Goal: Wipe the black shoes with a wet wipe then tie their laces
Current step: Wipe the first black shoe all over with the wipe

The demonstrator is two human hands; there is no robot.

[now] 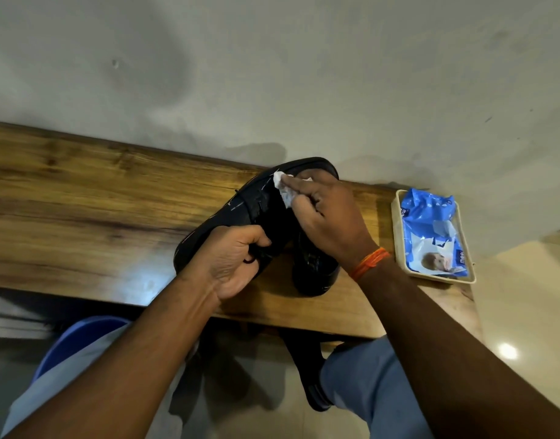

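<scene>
Currently wiping, first shoe. Left hand [232,261] has its grip closed around the heel end of the black shoe [240,213], holding it tilted up off the wooden counter [82,198], sole edge toward the left. Right hand [329,213] has its grip pinched shut on a crumpled white wet wipe [283,191], pressed against the upper near the toe.

Key relation: the shoe's long axis runs from the left hand's hold (near, lower left) up and away to the toe (far, upper right), which reaches the wall edge of the counter. The wipe sits at the far end of that axis, so remaining strokes would likely travel back along it toward the left hand. Right hand is the one nearer the toe; left hand nearer the heel and laces.

Second shoe [316,270] rests on the counter just beside and partly under the right wrist, apparently not being handled. Laces on both look loose (hard to confirm, dark on dark).

Blue wipes packet [430,229] lies in a cream tray [396,223] to the right, well apart from the shoes.

Judgement: early in the task; tying not yet begun.
</scene>
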